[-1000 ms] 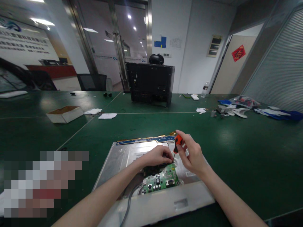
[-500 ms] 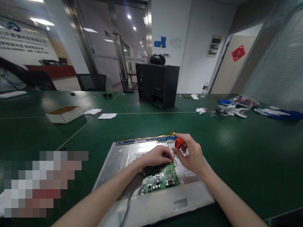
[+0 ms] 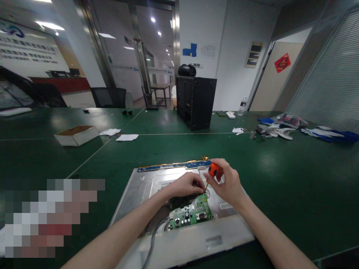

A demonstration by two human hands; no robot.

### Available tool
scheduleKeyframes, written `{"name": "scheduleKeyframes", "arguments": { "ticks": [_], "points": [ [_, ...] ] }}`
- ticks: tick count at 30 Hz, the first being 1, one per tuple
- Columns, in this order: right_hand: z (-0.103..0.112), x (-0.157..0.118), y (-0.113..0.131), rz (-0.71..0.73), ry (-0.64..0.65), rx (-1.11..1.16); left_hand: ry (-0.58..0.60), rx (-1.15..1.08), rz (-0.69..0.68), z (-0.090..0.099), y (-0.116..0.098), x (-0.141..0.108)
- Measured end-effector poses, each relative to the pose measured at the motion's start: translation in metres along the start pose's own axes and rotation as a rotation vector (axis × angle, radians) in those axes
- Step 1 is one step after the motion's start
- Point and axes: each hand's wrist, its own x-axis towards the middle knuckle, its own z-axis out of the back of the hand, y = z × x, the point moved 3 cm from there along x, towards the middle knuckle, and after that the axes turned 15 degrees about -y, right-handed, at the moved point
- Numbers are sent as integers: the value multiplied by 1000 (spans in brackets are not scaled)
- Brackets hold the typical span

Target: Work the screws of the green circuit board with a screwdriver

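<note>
A silver metal panel lies on the green table, with a green circuit board on it and a blue strip board along its far edge. My right hand is closed around the orange handle of a screwdriver, whose shaft points down at the green board's upper corner. Beside the tip, my left hand has its fingers bent together at the board's far edge; whatever they hold is too small to make out. A grey cable runs from the board toward me.
Beyond the panel stands a black computer case. An open cardboard box and papers lie at the left. Metal parts and bags are at the back right, near a bottle. A blurred patch covers the lower left.
The black case has turned and shifted right, and part of a person shows behind it. The screwdriver handle has turned slightly in my right hand. My left hand stays in place.
</note>
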Motion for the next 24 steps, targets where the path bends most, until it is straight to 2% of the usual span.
{"name": "scheduleKeyframes", "arguments": {
  "ticks": [4, 11, 19, 24],
  "points": [
    [0, -1, -1, 1, -3, -4, 17, -11, -4, -1, 2, 0],
    [2, 1, 3, -34, 62, 55, 18, -6, -12, 0, 0, 0],
    [1, -1, 0, 2, -22, 22, 10, 7, 5, 0, -1, 0],
    [1, 0, 0, 6, 12, 36, 14, -24, 9, -1, 3, 0]
  ]
}}
